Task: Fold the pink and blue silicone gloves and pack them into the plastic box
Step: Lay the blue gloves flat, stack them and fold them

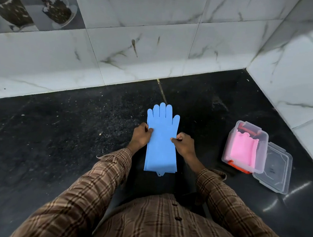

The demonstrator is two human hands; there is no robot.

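1. Spanning the lower frame, the black stone floor (55, 138) carries pale specks and grit; it meets white marble-pattern wall tiles (139, 41) along the far edge and again on the right.
2. The person's brown plaid shirt (161, 228) fills the bottom of the view, with both sleeves reaching forward toward the middle of the floor.
3. The blue gloves (161, 139) lie flat on the floor, centred ahead of the person, fingers pointing toward the far wall and cuff toward the person. Layered edges at the cuff indicate more than one glove stacked together.
4. The plastic box (244, 146) stands open on the floor to the right of the blue gloves, well apart from them. It is clear-walled with orange latches at both ends.
5. The clear lid (274, 172) lies flat on the floor, touching the box's right side.
6. The pink gloves (242, 149) sit folded inside the box.
7. The left hand (141, 136) has its fingers curled, pinching the left edge of the blue gloves below the thumb.
8. The right hand (184, 142) is likewise curled closed, pinching the right edge at about the same level.
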